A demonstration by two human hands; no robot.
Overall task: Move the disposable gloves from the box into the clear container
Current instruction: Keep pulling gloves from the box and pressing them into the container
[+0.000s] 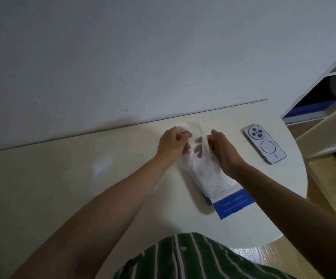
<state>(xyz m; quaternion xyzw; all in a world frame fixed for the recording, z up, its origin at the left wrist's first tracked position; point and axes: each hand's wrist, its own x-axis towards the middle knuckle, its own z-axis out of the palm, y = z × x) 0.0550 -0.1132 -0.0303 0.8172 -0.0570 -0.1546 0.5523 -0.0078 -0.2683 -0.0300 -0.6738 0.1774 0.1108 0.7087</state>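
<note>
A white and blue glove box (231,200) lies flat on the cream table (62,188), its far end under my hands. Thin see-through disposable gloves (198,146) are bunched up between my hands above that end. My left hand (172,144) pinches the plastic at its upper left with curled fingers. My right hand (222,150) grips the plastic from the right side. A clear container (122,156) stands on the table left of my left hand; it is faint and its outline is hard to make out.
A white phone (264,146) lies face down to the right of my hands. The table ends in a rounded edge at the right, with a white shelf unit (322,93) beyond it. A wall runs along the table's far side.
</note>
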